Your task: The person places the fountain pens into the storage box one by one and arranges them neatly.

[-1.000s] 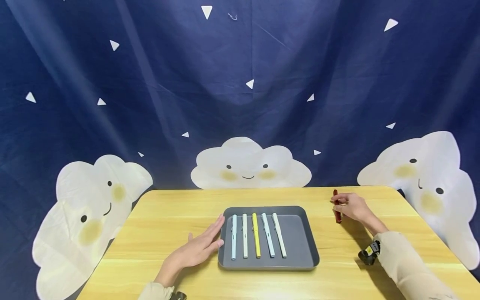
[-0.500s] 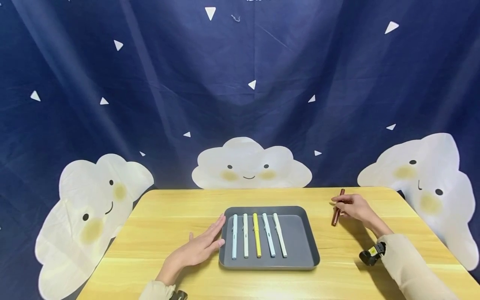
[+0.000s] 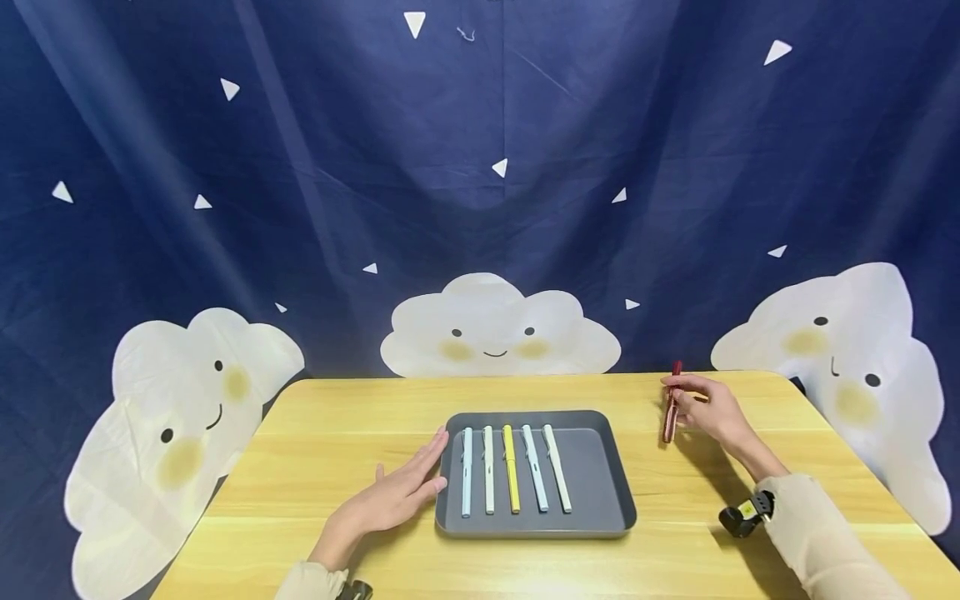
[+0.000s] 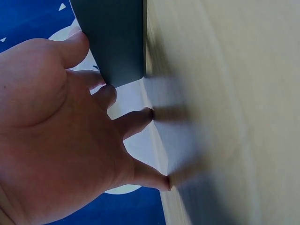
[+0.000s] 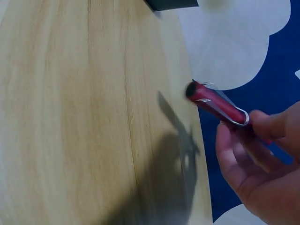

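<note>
My right hand point(image 3: 711, 412) pinches a dark red pen point(image 3: 669, 423) between thumb and fingers, right of the tray. In the right wrist view the pen point(image 5: 218, 104), with a silver wire clip, is held above the tabletop and casts a shadow. My left hand point(image 3: 390, 498) lies along the left side of a dark grey tray point(image 3: 600, 500), fingers extended and thumb at its edge. The left wrist view shows the thumb and some fingertips at the tray's wall point(image 4: 115, 42). Inside the tray, several pens lie side by side: light blue, white and a yellow pen point(image 3: 512, 471).
The tray stands on a light wooden table point(image 3: 337, 433). Behind its far edge hangs a dark blue curtain point(image 3: 337, 167) with white clouds and triangles. The pens sit in the tray's left and middle part, with bare tray floor on the right.
My right hand has turned the red pen's tilt and raised it, its upper end now reaching past the table's far edge in view. The left hand and the tray stay in place.
</note>
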Tool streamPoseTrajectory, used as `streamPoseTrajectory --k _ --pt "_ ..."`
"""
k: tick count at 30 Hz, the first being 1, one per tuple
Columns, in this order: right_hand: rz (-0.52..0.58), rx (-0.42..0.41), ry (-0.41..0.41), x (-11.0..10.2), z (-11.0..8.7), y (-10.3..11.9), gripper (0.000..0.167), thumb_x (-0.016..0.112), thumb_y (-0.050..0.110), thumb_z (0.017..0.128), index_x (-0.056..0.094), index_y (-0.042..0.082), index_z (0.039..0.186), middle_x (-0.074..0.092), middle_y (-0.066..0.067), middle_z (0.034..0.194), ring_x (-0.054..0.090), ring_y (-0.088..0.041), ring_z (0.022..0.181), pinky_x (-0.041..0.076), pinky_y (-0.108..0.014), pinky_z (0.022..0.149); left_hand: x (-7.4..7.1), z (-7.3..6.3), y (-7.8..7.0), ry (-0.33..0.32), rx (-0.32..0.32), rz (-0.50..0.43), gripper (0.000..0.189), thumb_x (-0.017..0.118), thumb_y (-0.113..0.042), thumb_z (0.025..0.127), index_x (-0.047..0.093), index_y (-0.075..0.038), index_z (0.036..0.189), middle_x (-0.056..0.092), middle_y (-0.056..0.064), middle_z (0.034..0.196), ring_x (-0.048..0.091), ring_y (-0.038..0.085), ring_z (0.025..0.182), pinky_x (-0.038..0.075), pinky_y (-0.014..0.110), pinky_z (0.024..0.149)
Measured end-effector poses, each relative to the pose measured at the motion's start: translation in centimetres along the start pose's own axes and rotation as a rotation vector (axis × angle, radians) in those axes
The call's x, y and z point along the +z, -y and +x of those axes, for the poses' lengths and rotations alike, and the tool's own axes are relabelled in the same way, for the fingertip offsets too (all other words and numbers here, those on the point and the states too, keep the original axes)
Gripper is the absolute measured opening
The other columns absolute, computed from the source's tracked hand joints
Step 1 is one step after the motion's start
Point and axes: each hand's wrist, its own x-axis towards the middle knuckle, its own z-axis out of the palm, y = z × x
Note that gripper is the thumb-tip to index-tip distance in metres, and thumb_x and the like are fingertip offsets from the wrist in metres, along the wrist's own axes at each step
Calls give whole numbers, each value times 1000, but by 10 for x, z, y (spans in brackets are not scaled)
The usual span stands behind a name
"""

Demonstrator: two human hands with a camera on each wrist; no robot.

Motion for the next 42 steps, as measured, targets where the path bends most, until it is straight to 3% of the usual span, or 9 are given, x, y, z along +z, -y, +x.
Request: streamPoseTrajectory --k 4,10,15,20,23,25,29,35,42 --pt "-126 -61 -31 0 0 -1 33 64 -10 93 66 -11 126 69 -31 115 70 -10 85 58 -24 67 0 0 -1 -1 -2 -3 67 43 -38 111 10 -18 167 7 4 171 22 42 152 -3 91 96" --pt "-338 -212 -160 3 -1 -3 32 79 -13 79 76 -2 108 75 -14 85 68 -12 75 45 -12 64 -1 0 -1 2 -4 -9 67 43 -38 111 10 -19 167 7 3 172 22 42 152 -3 91 96" --pt "-485 -276 -253 5 -4 -3 28 82 -10 76 79 3 100 67 -6 75 50 -10 64 37 -24 56 -1 -1 -1 3 -5 -9 67 43 -38 111 10 -19 167 7 3 172 20 40 153 -4 90 97" --pt "-566 -345 -277 6 -7 -4 20 92 0 69 81 0 86 61 -11 78 49 -28 76 36 -44 71 -1 -1 -2 3 -6 -9 67 43 -38 111 10 -19 167 7 3 172 20 39 153 -4 90 97" --pt "-560 -340 -249 8 -7 -4 20 94 5 68 80 -1 81 66 -14 83 57 -33 82 40 -47 77 -1 -1 -2 1 -5 -6 67 43 -38 111 10 -18 167 7 3 172 21 40 152 -3 90 96" --pt "-539 -305 -213 9 -7 -4 18 93 6 71 81 0 84 72 -15 88 63 -29 78 47 -41 71 -1 0 -2 0 -5 -6 67 43 -38 111 10 -18 167 6 3 171 21 41 152 -4 90 96" --pt "-482 -221 -148 12 -8 -2 17 88 5 79 81 1 94 77 -14 89 60 -14 68 46 -26 55 0 0 -1 -1 -5 -5 67 43 -38 111 10 -18 167 6 3 171 21 42 152 -4 90 96" --pt "-371 -174 -87 17 -12 -2 17 78 -2 88 72 -2 103 75 -13 89 66 -14 72 48 -23 58 -1 0 -1 3 -1 -1 68 42 -37 111 9 -18 167 6 4 171 20 40 153 -4 91 96" --pt "-181 -104 -36 22 -17 0 25 58 7 105 68 -12 117 72 -19 92 54 -8 70 42 -23 57 -1 1 -1 3 -4 -4 68 42 -38 111 9 -18 167 6 5 172 22 42 151 -3 91 95"
